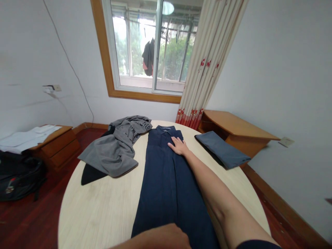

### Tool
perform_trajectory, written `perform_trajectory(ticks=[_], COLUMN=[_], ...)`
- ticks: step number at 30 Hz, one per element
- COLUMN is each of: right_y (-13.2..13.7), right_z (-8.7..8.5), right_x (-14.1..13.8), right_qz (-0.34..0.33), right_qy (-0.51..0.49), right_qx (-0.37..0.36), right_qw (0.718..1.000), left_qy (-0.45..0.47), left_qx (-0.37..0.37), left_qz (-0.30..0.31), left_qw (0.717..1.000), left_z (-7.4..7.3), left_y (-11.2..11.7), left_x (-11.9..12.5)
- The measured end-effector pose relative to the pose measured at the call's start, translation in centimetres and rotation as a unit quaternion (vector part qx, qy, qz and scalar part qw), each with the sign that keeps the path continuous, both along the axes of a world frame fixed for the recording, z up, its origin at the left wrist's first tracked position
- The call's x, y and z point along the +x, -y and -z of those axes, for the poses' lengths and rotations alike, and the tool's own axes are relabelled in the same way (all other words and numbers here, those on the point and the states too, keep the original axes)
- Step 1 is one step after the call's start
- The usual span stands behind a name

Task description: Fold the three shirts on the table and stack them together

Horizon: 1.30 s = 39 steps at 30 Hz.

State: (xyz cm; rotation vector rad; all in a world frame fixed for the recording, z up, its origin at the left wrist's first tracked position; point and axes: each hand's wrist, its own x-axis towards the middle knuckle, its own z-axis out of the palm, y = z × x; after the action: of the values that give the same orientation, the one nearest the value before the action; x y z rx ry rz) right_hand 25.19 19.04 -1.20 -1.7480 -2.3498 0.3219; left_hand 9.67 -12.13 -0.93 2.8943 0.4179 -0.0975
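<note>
A navy button-front shirt (162, 180) lies lengthwise on the table, folded into a long strip with its collar (166, 129) at the far end. Flat on its upper right part, just below the collar, rests my right hand (178, 146), fingers spread. Close to me, my left hand (166, 238) is over the lower part of the shirt. Its back and knuckles show, but the fingers are hidden and cut off by the bottom edge, so I cannot tell whether it grips the cloth.
Left of the shirt, a rumpled grey garment with dark lettering (116, 148) lies over black cloth (90, 174). On the right is a folded blue-grey garment (220, 147). The round table (101, 207) stands near a wooden desk (238, 126), a low cabinet (62, 148) and a black bag (20, 176).
</note>
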Motion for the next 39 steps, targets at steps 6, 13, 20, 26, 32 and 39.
perform_trajectory(ticks=[6,13,20,26,32,39], right_y=[-2.9,-5.9,-4.8,1.0,10.8,22.8], right_z=[0.1,0.7,0.2,0.3,-0.3,-2.6], right_x=[0.8,1.0,2.8,4.3,4.7,5.1], right_qz=[0.02,0.014,0.051,-0.019,-0.124,-0.208], right_qy=[-0.013,-0.012,-0.169,-0.159,-0.077,-0.051], right_qx=[-0.004,0.009,0.016,0.03,0.037,-0.009], right_qw=[1.0,1.0,0.984,0.987,0.989,0.977], left_qy=[0.149,0.167,0.16,0.16,0.258,0.323], left_qx=[0.016,0.105,0.109,-0.118,-0.118,-0.06], left_qz=[-0.04,-0.062,-0.044,-0.038,-0.186,-0.323], left_qw=[0.988,0.978,0.98,0.979,0.941,0.887], left_z=[-0.7,1.5,1.9,-3.4,-5.7,-4.2], left_y=[-1.1,-1.6,-0.7,-0.3,-2.5,-6.2], left_x=[0.7,0.9,1.2,-0.4,-3.3,-6.9])
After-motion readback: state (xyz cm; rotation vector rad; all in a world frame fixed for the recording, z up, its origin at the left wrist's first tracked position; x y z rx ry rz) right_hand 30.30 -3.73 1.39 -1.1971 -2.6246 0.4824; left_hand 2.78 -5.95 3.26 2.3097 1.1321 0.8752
